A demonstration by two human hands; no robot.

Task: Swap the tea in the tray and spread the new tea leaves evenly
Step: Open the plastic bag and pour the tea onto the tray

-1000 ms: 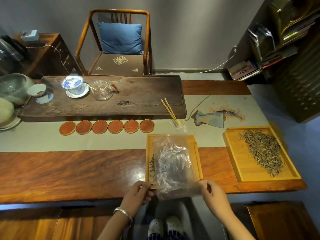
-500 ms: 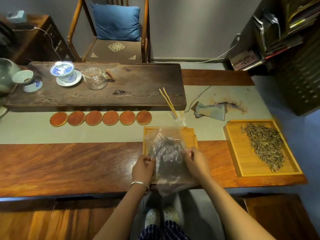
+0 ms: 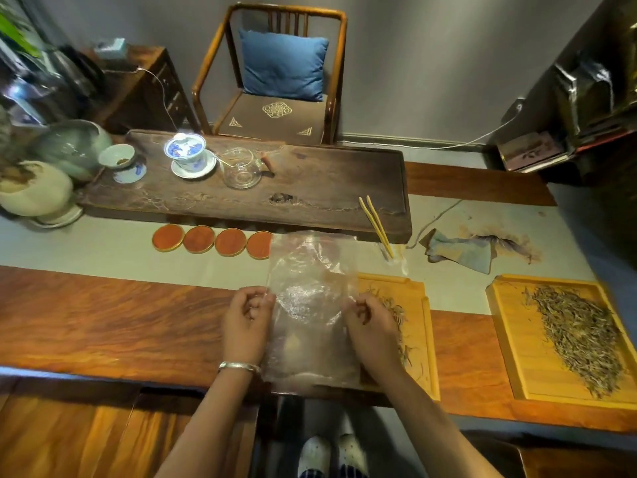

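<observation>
I hold a clear plastic bag (image 3: 310, 305) upright over the table's near edge. My left hand (image 3: 246, 322) pinches its left side and my right hand (image 3: 370, 326) pinches its right side. The bag looks nearly empty. Behind it and to its right lies a small bamboo tray (image 3: 418, 326) with a thin line of pale tea leaves (image 3: 396, 315) along its left part; the bag hides the rest of this tray. Farther right stands a larger bamboo tray (image 3: 517, 339) holding a long heap of tea leaves (image 3: 579, 336).
A dark wooden tea board (image 3: 310, 188) at the back carries a blue-white lidded cup (image 3: 188, 153) and a glass pitcher (image 3: 241, 170). Orange coasters (image 3: 213, 239) line its front. Bamboo tongs (image 3: 375, 222) and a cloth (image 3: 458, 250) lie right of it. A chair stands behind.
The bag has been lifted up and away from the small tray, and tea leaves now show in that tray. Both hands slid up along the bag's sides.
</observation>
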